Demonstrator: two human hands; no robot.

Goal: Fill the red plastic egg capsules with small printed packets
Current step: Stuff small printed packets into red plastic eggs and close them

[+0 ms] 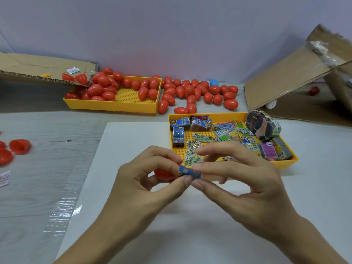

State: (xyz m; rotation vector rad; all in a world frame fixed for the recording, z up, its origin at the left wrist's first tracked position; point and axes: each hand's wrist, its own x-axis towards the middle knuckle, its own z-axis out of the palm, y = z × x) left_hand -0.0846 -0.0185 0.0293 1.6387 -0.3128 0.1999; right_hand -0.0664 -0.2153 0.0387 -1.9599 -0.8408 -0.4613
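My left hand (pixel 148 176) and my right hand (pixel 234 174) meet over the white sheet and pinch a small blue printed packet (pixel 188 173) between their fingertips. Inside the left hand's curled fingers sits a red egg capsule (pixel 163 175), mostly hidden. Just behind the hands stands a yellow tray (pixel 289 161) holding several printed packets (pixel 224 133) and bundled stacks. A second yellow tray (pixel 114 106) at the back holds several closed red eggs (pixel 99 89). More red eggs (pixel 198 94) lie loose on the table to its right.
Open red capsule halves (pixel 19 146) lie at the left edge. Flat cardboard (pixel 38 65) lies back left and an open cardboard box (pixel 304 77) stands back right. A blue egg (pixel 213 82) sits among the red ones. A white sheet (pixel 133 197) covers the near table.
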